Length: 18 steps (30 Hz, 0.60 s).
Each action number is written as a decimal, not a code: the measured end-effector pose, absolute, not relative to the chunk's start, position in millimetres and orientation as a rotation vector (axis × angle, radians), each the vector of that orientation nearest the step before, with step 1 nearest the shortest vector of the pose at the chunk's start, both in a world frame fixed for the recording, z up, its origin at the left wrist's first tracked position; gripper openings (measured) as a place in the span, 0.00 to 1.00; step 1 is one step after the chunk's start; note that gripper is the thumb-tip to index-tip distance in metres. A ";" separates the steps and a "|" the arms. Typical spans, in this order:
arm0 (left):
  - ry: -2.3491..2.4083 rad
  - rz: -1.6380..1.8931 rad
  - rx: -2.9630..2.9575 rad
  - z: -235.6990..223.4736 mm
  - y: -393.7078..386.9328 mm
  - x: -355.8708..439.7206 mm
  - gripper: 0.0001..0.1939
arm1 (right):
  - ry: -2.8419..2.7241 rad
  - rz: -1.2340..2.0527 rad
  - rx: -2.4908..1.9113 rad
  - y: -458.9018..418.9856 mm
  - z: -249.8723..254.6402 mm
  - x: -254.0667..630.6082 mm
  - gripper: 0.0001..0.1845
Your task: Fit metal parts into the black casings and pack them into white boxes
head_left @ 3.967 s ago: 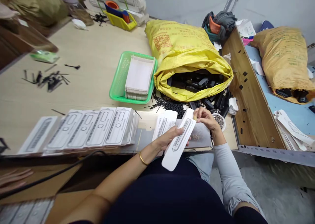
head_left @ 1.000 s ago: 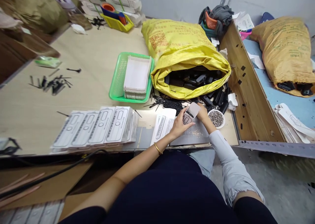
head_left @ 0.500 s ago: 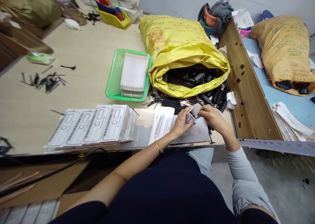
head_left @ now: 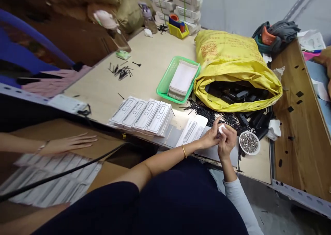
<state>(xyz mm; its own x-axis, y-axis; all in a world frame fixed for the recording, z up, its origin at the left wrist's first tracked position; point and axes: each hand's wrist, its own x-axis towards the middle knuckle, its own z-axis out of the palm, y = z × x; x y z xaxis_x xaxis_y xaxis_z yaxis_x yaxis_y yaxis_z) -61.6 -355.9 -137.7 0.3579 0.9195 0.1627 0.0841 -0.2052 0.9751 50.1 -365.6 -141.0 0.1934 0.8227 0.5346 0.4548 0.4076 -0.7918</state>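
My left hand and my right hand meet at the front edge of the table, both closed around a small white paper box. Only a bit of the box shows between the fingers, end-on. Below them lies a grey sheet. Left of my hands is a flat printed carton. A white bowl of small metal parts stands just right of my right hand. Thin black sticks are heaped behind both hands.
Beyond the sticks lies a yellow sack of black pieces, beside a green basket of stacked cartons. Packed boxes stand in a row on the left. Another person's hand reaches over a cardboard box. A wooden board borders the right.
The view has swung left, bringing another person's hands into sight. My right hand has turned over the small box, whose printed side and open flap no longer show. The metal-parts bowl is now uncovered.
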 end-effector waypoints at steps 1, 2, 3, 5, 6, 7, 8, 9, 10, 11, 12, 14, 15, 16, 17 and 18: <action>0.918 1.005 1.574 -136.6 -356.8 -62.3 0.46 | -1.506 0.343 -1.195 -368.4 -140.9 49.9 0.10; 0.915 1.003 1.577 -136.0 -357.6 -62.4 0.46 | -1.531 0.326 -1.194 -370.0 -140.1 50.7 0.09; 0.917 1.000 1.585 -135.8 -358.1 -62.1 0.46 | -1.520 0.322 -1.213 -370.4 -138.7 52.1 0.09; 0.935 0.996 1.593 -136.5 -358.0 -60.4 0.46 | -1.464 0.325 -1.266 -368.5 -135.5 55.2 0.09; 0.944 0.994 1.590 -137.1 -357.5 -59.4 0.46 | -1.450 0.319 -1.284 -366.8 -134.4 56.6 0.09; 0.951 0.993 1.585 -137.9 -356.7 -58.4 0.46 | -1.453 0.303 -1.296 -365.4 -134.0 57.7 0.10; 0.955 0.995 1.580 -138.7 -356.0 -57.6 0.46 | -1.473 0.276 -1.303 -364.6 -134.4 58.6 0.10; 0.954 0.998 1.577 -139.6 -355.5 -57.0 0.45 | -1.506 0.240 -1.301 -364.6 -135.6 59.2 0.10; 0.952 1.003 1.577 -140.5 -355.3 -56.6 0.45 | -1.548 0.203 -1.291 -365.6 -137.2 59.5 0.10; 0.949 1.011 1.576 -141.3 -355.6 -56.4 0.44 | -1.597 0.170 -1.273 -367.5 -138.9 59.7 0.10; 0.948 1.023 1.573 -142.1 -356.3 -56.3 0.42 | -1.644 0.148 -1.251 -369.9 -140.1 59.6 0.10; 0.952 1.046 1.563 -143.3 -358.3 -56.2 0.39 | -1.697 0.157 -1.219 -374.4 -139.3 59.3 0.09; 0.958 1.052 1.558 -143.5 -359.2 -56.2 0.39 | -1.685 0.201 -1.228 -375.6 -137.0 59.3 0.09; 0.970 1.055 1.557 -143.4 -359.9 -56.1 0.38 | -1.638 0.266 -1.258 -375.8 -133.5 59.5 0.09; 0.983 1.051 1.562 -142.9 -360.1 -56.1 0.39 | -1.569 0.343 -1.300 -375.2 -129.3 60.0 0.10; 0.998 1.042 1.570 -142.0 -359.9 -56.2 0.40 | -1.496 0.418 -1.343 -373.9 -124.9 60.9 0.11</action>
<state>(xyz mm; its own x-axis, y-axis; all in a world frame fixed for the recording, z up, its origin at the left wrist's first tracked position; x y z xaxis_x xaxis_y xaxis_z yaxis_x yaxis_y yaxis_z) -56.2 -359.9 -142.0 0.2981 0.9417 0.1557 0.1144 -0.1972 0.9737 60.9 -373.9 -124.9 0.1619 0.8780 0.4505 0.5175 0.3132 -0.7963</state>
